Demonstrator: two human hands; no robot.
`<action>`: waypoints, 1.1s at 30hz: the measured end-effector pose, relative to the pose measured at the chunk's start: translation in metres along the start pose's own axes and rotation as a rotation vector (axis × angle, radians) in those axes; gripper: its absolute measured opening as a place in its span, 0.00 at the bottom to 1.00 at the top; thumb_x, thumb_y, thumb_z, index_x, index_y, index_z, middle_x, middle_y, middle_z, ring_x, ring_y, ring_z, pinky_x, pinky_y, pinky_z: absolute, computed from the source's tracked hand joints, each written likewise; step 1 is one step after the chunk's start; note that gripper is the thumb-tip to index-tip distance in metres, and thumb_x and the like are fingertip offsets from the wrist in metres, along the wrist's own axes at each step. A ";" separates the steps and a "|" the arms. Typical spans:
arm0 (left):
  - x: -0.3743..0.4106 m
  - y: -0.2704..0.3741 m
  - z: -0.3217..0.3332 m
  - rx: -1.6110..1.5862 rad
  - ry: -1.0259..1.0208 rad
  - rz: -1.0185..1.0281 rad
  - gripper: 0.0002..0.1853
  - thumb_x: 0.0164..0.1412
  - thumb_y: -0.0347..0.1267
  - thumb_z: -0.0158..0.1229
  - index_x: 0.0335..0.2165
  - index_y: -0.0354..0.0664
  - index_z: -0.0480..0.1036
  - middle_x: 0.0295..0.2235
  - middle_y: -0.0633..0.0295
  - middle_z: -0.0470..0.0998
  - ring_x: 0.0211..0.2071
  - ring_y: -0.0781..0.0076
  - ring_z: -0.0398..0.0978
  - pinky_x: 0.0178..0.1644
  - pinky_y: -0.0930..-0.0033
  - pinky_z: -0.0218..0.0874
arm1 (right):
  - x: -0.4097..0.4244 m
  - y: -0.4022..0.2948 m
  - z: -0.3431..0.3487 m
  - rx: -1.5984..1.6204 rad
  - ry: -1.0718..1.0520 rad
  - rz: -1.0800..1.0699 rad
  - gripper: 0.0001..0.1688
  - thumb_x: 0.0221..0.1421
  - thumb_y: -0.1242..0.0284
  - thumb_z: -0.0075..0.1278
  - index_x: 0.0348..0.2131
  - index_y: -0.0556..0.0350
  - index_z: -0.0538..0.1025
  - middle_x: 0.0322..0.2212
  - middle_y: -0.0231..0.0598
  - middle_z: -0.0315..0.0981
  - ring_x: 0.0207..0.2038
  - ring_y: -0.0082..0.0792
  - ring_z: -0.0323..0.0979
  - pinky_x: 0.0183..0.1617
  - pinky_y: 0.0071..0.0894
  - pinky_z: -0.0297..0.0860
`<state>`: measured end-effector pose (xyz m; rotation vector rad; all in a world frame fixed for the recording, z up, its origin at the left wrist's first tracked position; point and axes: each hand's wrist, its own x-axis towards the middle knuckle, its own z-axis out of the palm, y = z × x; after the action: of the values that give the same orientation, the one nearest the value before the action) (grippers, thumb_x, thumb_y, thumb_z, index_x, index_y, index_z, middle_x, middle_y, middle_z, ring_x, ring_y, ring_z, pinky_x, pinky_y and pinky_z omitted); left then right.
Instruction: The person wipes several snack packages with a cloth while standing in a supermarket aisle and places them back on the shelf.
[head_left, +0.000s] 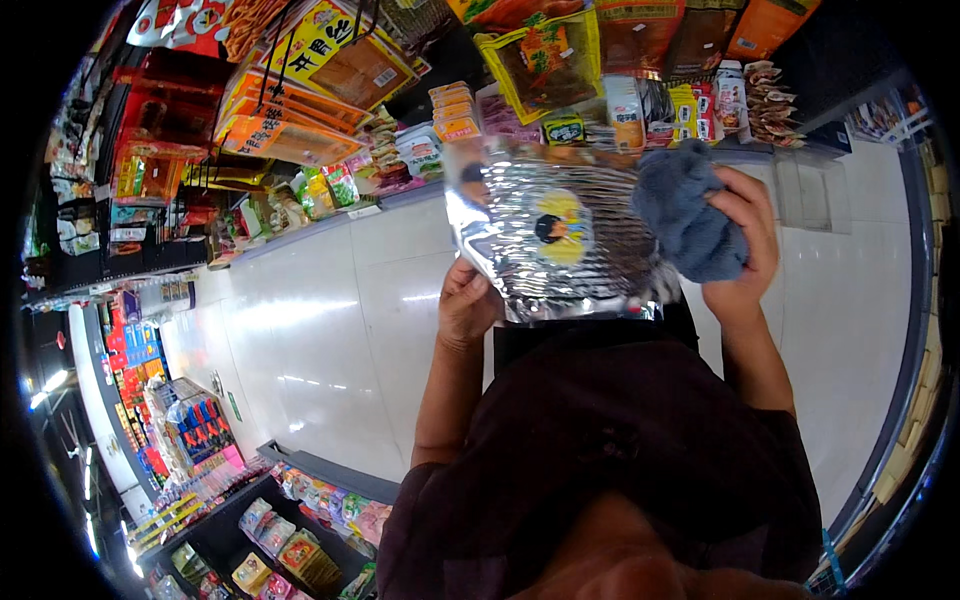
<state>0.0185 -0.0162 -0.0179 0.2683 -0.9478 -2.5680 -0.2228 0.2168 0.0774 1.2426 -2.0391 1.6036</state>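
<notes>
A large clear plastic pack of dark, ridged strips (502, 217) is held up in front of my body, with a yellow printed label in its middle. My left hand (469, 304) grips the pack at its lower left edge, thumb on top. In my right hand (742, 232) is a bunched blue-grey cloth (686, 210), which overlaps the right edge of the pack. Whether the cloth presses on the plastic cannot be told. My right fingers curl over the cloth's outer side, and the cloth hides part of the pack's right end.
Beyond the pack, a shelf holds small snack boxes (454, 112) and hanging packets (540, 64). Orange and yellow packets (292, 120) hang on hooks at the left. A clear plastic bin (810, 191) stands right of my hand. Another stocked shelf (300, 551) is behind me at lower left.
</notes>
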 end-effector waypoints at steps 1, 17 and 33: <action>-0.005 0.006 -0.008 -0.005 0.005 -0.023 0.27 0.61 0.28 0.58 0.58 0.31 0.66 0.58 0.49 0.71 0.59 0.54 0.70 0.66 0.49 0.56 | -0.002 0.003 0.009 0.021 -0.041 0.004 0.25 0.39 0.81 0.66 0.42 0.58 0.78 0.48 0.48 0.75 0.49 0.46 0.73 0.54 0.39 0.68; -0.019 -0.018 -0.057 0.810 0.638 0.138 0.20 0.70 0.31 0.54 0.57 0.36 0.65 0.41 0.63 0.77 0.33 0.83 0.72 0.38 0.78 0.66 | -0.051 0.024 0.083 0.215 -0.633 0.210 0.30 0.32 0.88 0.50 0.42 0.60 0.76 0.47 0.46 0.72 0.51 0.52 0.70 0.57 0.43 0.66; -0.016 -0.041 -0.017 1.451 0.527 0.364 0.16 0.71 0.27 0.47 0.51 0.28 0.72 0.66 0.44 0.59 0.62 0.49 0.62 0.64 0.54 0.53 | -0.042 0.039 0.048 0.153 -0.547 0.326 0.30 0.33 0.89 0.47 0.42 0.59 0.78 0.48 0.47 0.74 0.53 0.52 0.70 0.60 0.41 0.65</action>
<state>0.0268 0.0092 -0.0571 0.9414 -2.1299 -0.9743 -0.2128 0.1940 0.0070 1.6126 -2.6016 1.7225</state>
